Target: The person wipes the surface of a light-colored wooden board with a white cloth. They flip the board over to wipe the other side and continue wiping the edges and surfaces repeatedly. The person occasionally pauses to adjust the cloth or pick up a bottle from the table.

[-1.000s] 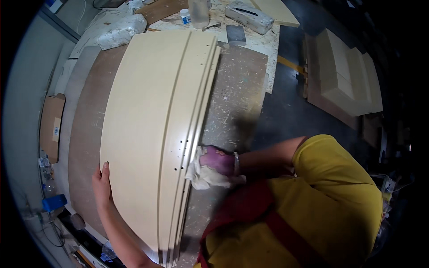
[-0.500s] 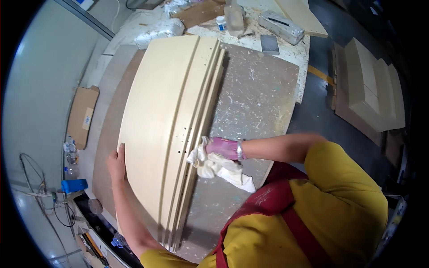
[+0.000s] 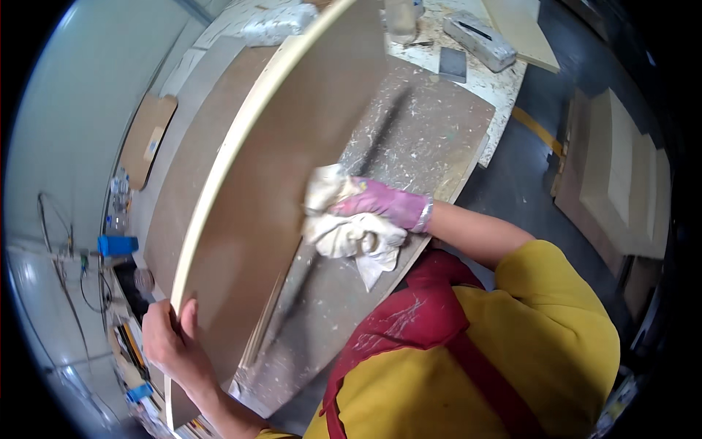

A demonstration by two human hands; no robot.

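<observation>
A long curved panel [image 3: 270,168] stands tilted up on its right edge, its brown underside facing me and its cream rim along the left. My left hand [image 3: 170,340], bare, grips the panel's near left edge. My right hand [image 3: 384,206], in a pink glove, holds a crumpled white cloth [image 3: 351,230] against the panel's lower right edge. Both rest over a speckled brown worktable [image 3: 431,132].
At the table's far end lie a grey block [image 3: 479,38], a dark pad [image 3: 453,64], a plastic container [image 3: 401,18] and a pale board [image 3: 521,25]. Cream panels [image 3: 621,175] are stacked on the floor at right. Tools and cables clutter the left wall [image 3: 110,249].
The panel lay flat with its cream face up; now it is tipped up onto its right edge, showing the brown underside. My left hand lifted its left edge; my right hand stayed at the right edge.
</observation>
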